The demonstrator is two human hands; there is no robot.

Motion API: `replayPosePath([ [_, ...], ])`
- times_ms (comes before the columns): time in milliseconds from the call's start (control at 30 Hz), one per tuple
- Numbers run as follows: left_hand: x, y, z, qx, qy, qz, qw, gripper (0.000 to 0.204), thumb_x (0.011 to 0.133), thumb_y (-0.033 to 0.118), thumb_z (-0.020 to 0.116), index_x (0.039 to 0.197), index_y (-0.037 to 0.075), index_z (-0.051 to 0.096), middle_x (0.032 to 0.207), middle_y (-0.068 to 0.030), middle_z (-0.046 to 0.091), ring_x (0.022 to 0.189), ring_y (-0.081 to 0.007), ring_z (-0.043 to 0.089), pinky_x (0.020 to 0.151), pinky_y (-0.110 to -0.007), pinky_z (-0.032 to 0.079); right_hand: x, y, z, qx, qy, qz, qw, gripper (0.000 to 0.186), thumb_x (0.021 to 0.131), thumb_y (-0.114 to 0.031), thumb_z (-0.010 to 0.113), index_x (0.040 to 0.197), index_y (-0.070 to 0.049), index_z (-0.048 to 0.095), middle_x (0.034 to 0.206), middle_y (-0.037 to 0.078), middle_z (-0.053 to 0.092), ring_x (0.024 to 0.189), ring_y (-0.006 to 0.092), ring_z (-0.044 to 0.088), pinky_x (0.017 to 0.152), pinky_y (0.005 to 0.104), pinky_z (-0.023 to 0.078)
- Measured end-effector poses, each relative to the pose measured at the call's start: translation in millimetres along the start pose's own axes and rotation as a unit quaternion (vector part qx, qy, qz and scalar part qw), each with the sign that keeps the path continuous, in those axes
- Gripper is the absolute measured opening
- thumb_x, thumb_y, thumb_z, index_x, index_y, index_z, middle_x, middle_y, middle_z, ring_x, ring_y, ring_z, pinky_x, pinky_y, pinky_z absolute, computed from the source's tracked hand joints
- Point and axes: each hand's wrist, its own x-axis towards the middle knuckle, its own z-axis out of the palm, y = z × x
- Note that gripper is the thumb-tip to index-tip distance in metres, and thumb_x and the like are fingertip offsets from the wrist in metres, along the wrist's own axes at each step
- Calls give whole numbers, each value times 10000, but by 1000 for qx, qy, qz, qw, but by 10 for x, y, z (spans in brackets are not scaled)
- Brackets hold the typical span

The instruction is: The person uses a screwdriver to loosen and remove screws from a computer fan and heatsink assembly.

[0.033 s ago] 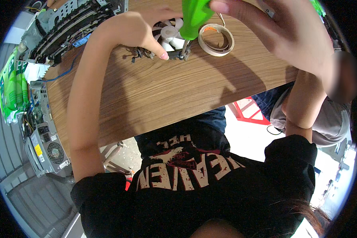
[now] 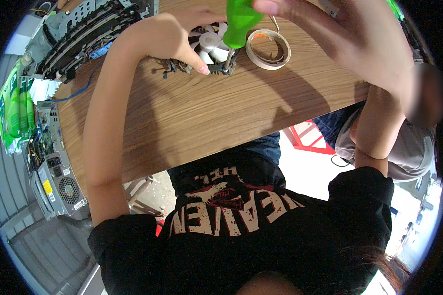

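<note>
Black sleeves (image 2: 128, 233) are ending above 2 bare forearms (image 2: 106, 132). The left hand (image 2: 170, 37) is arching over the work from the left, wrist bent, its thumb bearing on the near edge of a cooling fan (image 2: 210, 40) and its fingers spreading along the far side; it is clasping the fan between them. The right hand (image 2: 339, 34) is standing higher, apart from the left, with its thumb pressing against the handle of a screwdriver (image 2: 242, 24).

The fan is lying face up on the wood-grain tabletop (image 2: 192, 113), between the left hand and a tape roll (image 2: 267, 64). It is presenting a white hub and white blades above a dark, finned base. Dark wires (image 2: 171, 68) are protruding at its left. The screwdriver is showing a green handle and a bare metal shaft, slightly tilted, which is reaching down to the near right corner of the fan.

The upper picture edge is cutting off the handle top and the right hand's other fingers, so its full grip cannot be told. The screwdriver tip is blending into dark parts; its seating is hard to make out.
</note>
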Motion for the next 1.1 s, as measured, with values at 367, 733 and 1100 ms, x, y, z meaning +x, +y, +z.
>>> replayPosePath([
  [367,-46,-17,68,32,-54,-147,987,842,608,433,865,1265,0,566,1185,-200,640,1108,-327,604,949,-358,468,37,-226,125,-77,-66,140,985,317,817,-276,730,768,-12,561,683,92,595,606,203,577,523,302,430],
  [733,16,161,-59,27,-136,-220,966,1011,550,469,870,1419,153,461,1381,-116,522,1206,-299,565,999,-393,473,203,-103,289,67,138,-27,988,274,732,-220,818,697,-35,619,677,35,591,622,144,547,528,281,391],
  [1100,-11,-72,174,-231,-6,15,973,771,597,223,888,1292,99,577,1200,-134,630,1139,-307,583,955,-364,490,278,313,722,663,-86,-15,744,286,759,-125,774,657,-4,535,816,174,617,784,262,606,689,344,440],
])
